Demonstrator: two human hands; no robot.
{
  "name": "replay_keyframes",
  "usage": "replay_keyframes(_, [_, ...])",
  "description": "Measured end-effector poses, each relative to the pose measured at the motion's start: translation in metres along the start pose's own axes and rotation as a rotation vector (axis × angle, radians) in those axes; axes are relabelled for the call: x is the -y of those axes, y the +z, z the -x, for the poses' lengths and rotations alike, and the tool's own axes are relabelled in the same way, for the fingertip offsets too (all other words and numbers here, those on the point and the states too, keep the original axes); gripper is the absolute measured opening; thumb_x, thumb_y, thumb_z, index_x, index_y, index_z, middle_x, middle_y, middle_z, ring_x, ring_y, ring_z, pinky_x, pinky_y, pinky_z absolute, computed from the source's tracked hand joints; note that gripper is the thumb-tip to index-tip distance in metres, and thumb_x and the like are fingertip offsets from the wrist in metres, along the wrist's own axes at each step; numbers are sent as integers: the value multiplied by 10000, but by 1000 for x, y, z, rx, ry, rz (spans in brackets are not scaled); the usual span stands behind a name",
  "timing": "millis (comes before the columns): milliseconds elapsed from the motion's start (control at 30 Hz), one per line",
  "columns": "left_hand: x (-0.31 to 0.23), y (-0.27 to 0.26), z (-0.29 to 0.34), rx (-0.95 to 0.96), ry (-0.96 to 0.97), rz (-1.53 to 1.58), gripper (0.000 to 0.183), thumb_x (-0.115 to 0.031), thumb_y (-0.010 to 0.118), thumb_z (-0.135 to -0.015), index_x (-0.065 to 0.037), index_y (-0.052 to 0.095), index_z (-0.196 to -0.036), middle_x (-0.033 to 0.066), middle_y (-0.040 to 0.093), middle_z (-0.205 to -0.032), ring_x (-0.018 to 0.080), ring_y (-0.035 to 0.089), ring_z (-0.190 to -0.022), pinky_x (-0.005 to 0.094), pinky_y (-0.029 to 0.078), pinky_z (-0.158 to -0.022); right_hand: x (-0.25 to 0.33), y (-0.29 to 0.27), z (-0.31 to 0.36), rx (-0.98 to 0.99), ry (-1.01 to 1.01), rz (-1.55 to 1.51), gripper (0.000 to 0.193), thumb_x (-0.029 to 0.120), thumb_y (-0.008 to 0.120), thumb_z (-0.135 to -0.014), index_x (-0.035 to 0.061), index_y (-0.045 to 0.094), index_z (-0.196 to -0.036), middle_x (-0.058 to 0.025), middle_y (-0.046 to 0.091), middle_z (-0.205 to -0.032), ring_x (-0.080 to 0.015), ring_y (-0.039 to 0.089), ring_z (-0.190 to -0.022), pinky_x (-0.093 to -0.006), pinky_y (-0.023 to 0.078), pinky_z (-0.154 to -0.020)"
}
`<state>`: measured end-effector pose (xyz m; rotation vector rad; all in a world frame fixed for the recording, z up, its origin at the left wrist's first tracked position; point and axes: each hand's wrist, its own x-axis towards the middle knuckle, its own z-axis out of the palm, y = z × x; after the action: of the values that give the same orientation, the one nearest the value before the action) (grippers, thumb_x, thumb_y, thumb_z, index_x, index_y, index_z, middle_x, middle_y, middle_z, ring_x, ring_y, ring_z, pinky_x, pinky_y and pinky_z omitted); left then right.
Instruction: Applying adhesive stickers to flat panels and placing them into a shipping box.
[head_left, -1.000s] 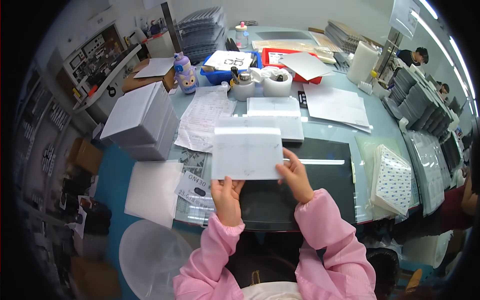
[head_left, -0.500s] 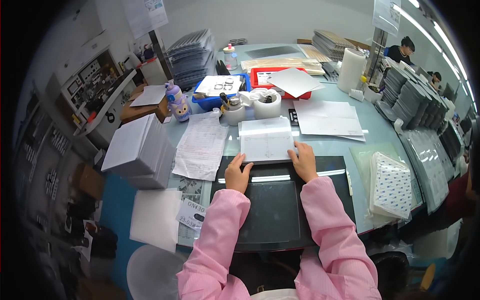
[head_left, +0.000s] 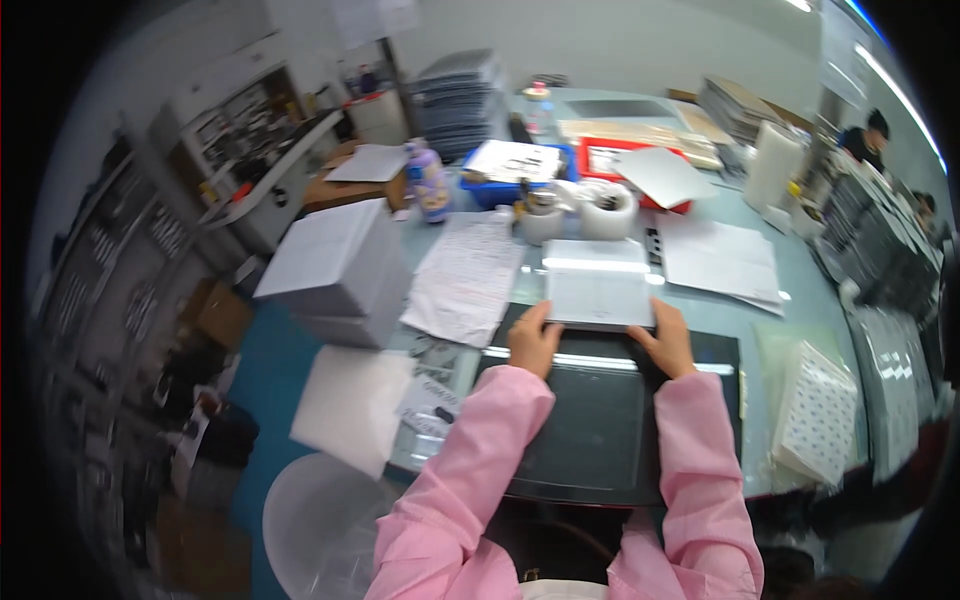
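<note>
A neat stack of white sheets (head_left: 597,285) lies at the far edge of a glossy black board (head_left: 585,430) on the table. My left hand (head_left: 535,340) grips the near left corner of this stack. At its near right corner my right hand (head_left: 668,338) does the same, thumb on the front edge and fingers along the side. Both hands are closed round the corners, with the fingertips partly hidden. Faint printed lines on the top sheet are blurred, and a bright reflection crosses it.
To the left stand a tall pile of white sheets (head_left: 335,260) and a handwritten paper (head_left: 465,275). Behind are a blue tray (head_left: 487,193), a red tray (head_left: 685,207), white rolls (head_left: 541,225) and a purple bottle (head_left: 427,180). Patterned white sheets (head_left: 815,410) lie at right.
The whole view has swung left, so the table and my arms appear farther right and the picture is blurrier. Both hands stay at the stack's near corners.
</note>
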<state>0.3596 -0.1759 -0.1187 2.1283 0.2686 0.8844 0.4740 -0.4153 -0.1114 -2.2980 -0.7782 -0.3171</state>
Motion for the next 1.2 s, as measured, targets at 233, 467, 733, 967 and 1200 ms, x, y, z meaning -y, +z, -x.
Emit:
replay_keyframes(233, [-45, -115, -22, -66, 240, -59, 254, -105, 627, -922, -6, 671, -1152, 193, 636, -1252, 363, 572, -1217, 414, 460, -1017, -14, -14, 13, -241, -3, -105, 368, 215, 682, -911, -19, 617, -1187, -183, 642, -1151, -313, 609, -1049, -386, 471, -904])
replay_keyframes(467, [1, -303, -74, -315, 215, -560, 215, -179, 617, -927, -36, 732, -1039, 165, 687, -1159, 360, 653, -1045, 411, 507, -924, 58, -23, 43, -140, -21, -314, 199, 118, 634, -936, 1, 660, -1095, -115, 688, -951, -218, 653, -818, -312, 499, -725])
replay_keyframes(733, [-20, -340, -80, 24, 2, -714, 292, -267, 708, -877, -64, 739, -1085, 152, 717, -1080, 318, 692, -990, 366, 530, -879, 71, -11, 63, -12, -123, -261, 194, 49, 650, -901, 9, 644, -1091, -118, 690, -948, -239, 655, -797, -322, 506, -691])
replay_keyframes(967, [-18, -344, -79, -46, 129, -963, 147, -141, 709, -875, -71, 744, -999, 105, 740, -947, 300, 707, -851, 356, 554, -722, 61, -15, 71, -49, -114, -229, 195, 54, 649, -905, 7, 651, -1094, -126, 702, -960, -233, 667, -813, -313, 512, -702])
replay_keyframes(1200, [-110, -242, -6, -167, 986, -640, 226, -82, 703, -818, -70, 672, -1041, 57, 707, -957, 208, 705, -835, 311, 554, -638, 73, -38, 73, 475, 286, -1034, 521, 446, 450, -1040, 4, 585, -1281, -157, 678, -1170, -243, 678, -1013, -351, 563, -815])
